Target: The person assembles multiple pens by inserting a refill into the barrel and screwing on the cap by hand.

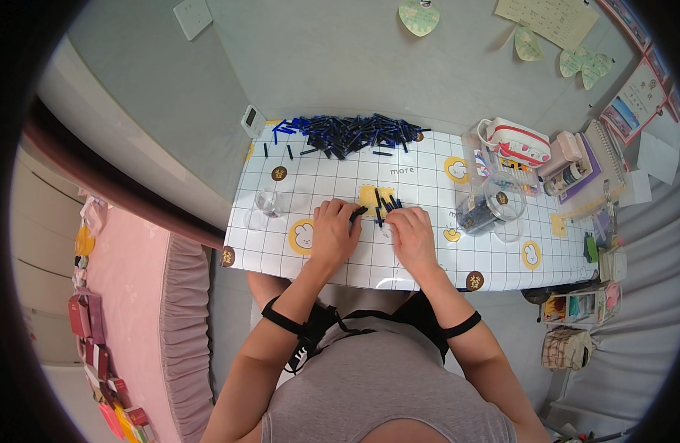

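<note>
My left hand rests over the middle of the table, its fingers closed around a few dark ink cartridges that stick out on its right side. Close by on the right, my right hand has its fingers bent together; what they pinch is mostly hidden. Several loose dark-blue cartridges lie just beyond its fingertips, and something small and clear shows beside them. A large heap of the same slim cartridges is spread along the table's back edge, with a few strays in front of it.
Two small clear cups stand at the left. On the right sits a clear jar with dark cartridges inside, near a round clear lid. A white-and-red pouch, notebooks and a small timer line the table's sides.
</note>
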`<state>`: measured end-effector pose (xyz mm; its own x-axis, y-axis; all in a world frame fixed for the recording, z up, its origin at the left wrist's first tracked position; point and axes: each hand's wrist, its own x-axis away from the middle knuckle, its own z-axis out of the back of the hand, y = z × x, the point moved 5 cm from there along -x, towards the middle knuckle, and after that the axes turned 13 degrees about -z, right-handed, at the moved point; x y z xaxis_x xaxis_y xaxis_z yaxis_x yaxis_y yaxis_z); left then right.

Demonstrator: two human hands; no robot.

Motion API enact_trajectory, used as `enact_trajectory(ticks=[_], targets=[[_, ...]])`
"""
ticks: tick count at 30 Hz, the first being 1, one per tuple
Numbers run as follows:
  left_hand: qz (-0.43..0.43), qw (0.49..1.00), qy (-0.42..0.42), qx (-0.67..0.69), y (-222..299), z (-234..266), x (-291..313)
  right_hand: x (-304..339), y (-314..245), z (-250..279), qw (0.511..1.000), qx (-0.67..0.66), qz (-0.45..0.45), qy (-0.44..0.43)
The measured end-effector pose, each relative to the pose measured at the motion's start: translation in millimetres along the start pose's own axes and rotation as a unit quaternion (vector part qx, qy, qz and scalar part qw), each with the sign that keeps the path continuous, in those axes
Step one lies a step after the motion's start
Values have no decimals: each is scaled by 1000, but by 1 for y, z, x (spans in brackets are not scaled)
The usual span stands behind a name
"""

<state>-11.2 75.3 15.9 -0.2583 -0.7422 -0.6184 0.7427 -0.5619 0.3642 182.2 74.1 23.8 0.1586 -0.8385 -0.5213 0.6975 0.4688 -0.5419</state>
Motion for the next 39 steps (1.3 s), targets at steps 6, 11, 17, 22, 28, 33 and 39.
enact_trajectory(ticks=[6, 11, 17, 22, 28, 33, 39], targets=[[-12, 999, -18, 38, 6, 2, -3, -1, -10, 4, 996, -31, 75, -30], [-11, 999, -28, 37, 7, 4, -3, -2, -16, 3, 995, -47, 92, -16], [-26, 998, -47, 19, 10, 4, -3, -5, -13, 3, 1000, -10, 11, -25], [-26, 999, -33, 26, 7, 4, -3, -5, -13, 1, 999, 8, 8, -33], [-9, 996, -86, 8, 3, 6, -15, -6, -8, -1, 999, 33, -3, -11], [68, 984, -160, -29, -11, 18, -19, -10, -9, 2, 999, 46, 0, -25], [122, 976, -178, 37, -28, 21, -15, -22, -10, -4, 992, 56, 23, -109]])
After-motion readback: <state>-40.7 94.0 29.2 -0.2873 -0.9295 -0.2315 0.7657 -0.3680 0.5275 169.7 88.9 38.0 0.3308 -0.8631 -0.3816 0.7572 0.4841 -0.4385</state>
